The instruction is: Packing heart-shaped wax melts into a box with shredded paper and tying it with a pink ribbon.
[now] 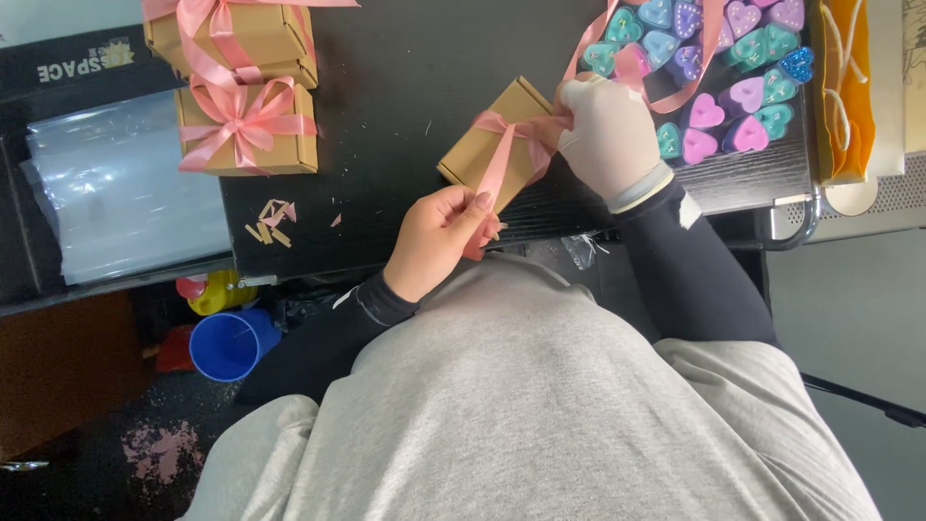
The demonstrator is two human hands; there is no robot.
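Fingers (479, 205) of the left hand (436, 241) are pinched shut on the pink ribbon (500, 164), the small brown box (492, 145) lying at one o'clock (its long side too); the gloved right hand (610, 135) is closed on the knot.

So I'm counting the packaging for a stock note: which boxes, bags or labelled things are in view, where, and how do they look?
Small kraft box: desk centre, between left hand and gloved right hand, pink ribbon across it.
Two finished kraft boxes: stacked top left, pink bows.
Orange paper bag: right edge, cord handles.
Black printed panel: far left, white lettering.
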